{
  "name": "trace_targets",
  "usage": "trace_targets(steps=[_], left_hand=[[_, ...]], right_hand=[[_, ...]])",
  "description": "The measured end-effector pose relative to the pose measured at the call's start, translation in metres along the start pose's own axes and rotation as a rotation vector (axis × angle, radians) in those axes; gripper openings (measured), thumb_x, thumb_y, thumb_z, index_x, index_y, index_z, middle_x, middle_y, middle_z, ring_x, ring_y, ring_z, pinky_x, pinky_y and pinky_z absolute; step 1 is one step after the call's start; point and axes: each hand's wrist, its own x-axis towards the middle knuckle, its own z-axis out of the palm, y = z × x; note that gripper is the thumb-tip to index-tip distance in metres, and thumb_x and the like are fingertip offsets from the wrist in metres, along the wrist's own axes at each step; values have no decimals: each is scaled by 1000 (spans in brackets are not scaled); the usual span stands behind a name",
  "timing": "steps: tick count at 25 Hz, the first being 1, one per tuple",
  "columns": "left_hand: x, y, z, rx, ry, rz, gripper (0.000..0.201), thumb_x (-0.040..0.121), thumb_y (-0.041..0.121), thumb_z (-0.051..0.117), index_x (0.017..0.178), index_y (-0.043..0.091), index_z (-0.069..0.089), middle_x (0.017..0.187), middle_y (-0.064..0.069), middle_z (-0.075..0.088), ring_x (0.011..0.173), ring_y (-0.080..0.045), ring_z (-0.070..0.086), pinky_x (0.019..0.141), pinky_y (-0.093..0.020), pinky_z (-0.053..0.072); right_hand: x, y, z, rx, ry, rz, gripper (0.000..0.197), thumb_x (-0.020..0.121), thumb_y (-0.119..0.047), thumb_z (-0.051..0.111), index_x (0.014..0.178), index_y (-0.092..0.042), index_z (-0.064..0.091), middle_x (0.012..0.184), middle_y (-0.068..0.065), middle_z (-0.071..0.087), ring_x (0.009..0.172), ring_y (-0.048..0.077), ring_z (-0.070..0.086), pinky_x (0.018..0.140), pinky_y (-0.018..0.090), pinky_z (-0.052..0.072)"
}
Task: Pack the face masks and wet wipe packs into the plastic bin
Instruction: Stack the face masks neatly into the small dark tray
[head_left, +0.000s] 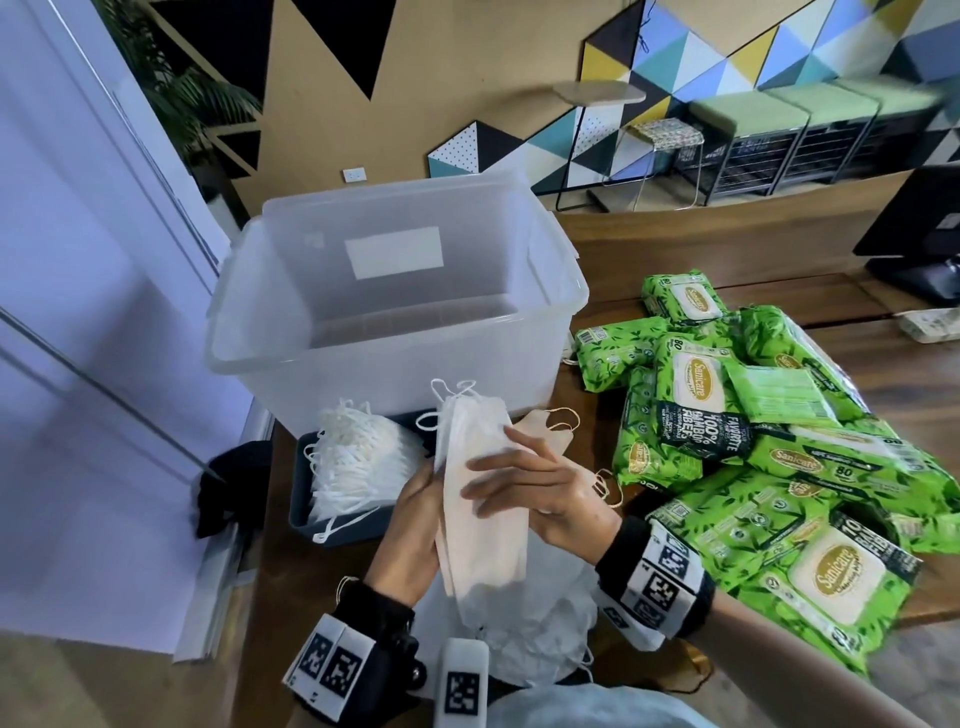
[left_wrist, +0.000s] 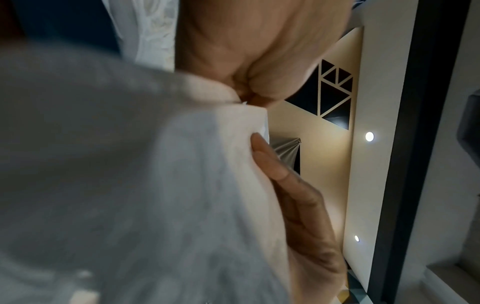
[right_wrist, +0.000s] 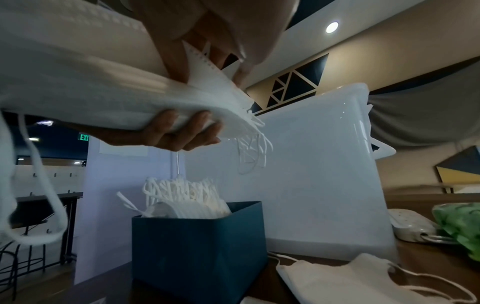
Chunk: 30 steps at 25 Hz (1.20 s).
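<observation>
Wet wipe packs (head_left: 737, 415) lie right of the plastic bin (head_left: 395, 291).

White and pale peach masks (head_left: 480, 499); bright green leaf-patterned wipes (head_left: 810, 467); clear frosted bin (head_left: 389, 291); dark blue box (right_wrist: 197, 251); brown counter (head_left: 753, 244).

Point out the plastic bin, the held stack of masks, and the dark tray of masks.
Bin (head_left: 249, 291): head view, left wall near the rim.
Mask stack (head_left: 480, 530): head view, middle of the front mask.
Tray (right_wrist: 197, 246): right wrist view, its near wall.
</observation>
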Motion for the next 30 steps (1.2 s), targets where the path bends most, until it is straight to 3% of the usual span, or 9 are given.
trace_targets(steps=[4,8,13,16,18,22,26,28,30], left_hand=[[-2,2,1,-133,-37,-90,64,88,56,38,125,6,55,100,-15,68,89,-23,68,71,-32,57],[-2,-2,-5,18,-7,24,68,80,53,61,126,3,56,115,-19,66,111,-30,62,93,-40,52],[-16,10,-11,116,-134,170,88,52,54,85,118,4,57,106,-8,71,100,-17,67,78,-23,54],[-14,17,-11,183,-168,197,77,61,44,84,122,5,56,109,-8,70,104,-18,64,81,-23,53],[-15,22,-7,187,-139,203,51,75,25,71,122,8,57,108,-8,70,101,-20,65,79,-23,54],[-21,29,2,60,-111,203,32,81,17,53,110,7,61,93,-8,73,85,-17,70,69,-26,57],[-17,21,-2,244,-21,266,30,89,7,54,118,14,57,106,-6,71,100,-19,67,82,-26,55],[-16,18,-8,503,-15,342,35,91,9,58,121,24,50,115,10,64,107,2,59,86,-8,44],[-17,16,-7,787,-72,371,40,90,23,59,125,32,41,118,26,51,104,25,46,83,4,31]], right_hand=[[7,-4,-1,11,-120,21,58,68,23,31,92,-10,73,111,-1,69,123,16,53,111,54,26],[13,-7,2,-11,-175,107,64,58,8,25,103,-6,68,117,3,66,127,16,48,117,48,19],[21,-12,6,177,-57,231,52,61,9,27,94,-1,67,115,12,64,119,21,55,114,43,27],[42,-12,-4,247,48,274,45,62,4,26,78,0,68,97,11,70,99,23,63,100,39,44],[54,-15,-8,38,38,188,40,66,-1,32,81,-3,69,88,8,69,87,22,63,84,35,48],[57,-23,7,-390,-27,72,34,77,-4,40,98,-8,67,91,2,69,99,21,59,82,31,43],[58,-25,0,-274,44,135,37,81,-6,39,107,-8,65,102,3,68,107,16,52,84,30,43],[71,-22,-11,-187,-3,251,40,85,-13,48,125,-10,55,119,7,60,120,16,42,95,30,39],[87,-13,-22,-156,-260,370,60,85,-28,62,138,-13,40,132,6,53,129,17,33,104,31,29]])
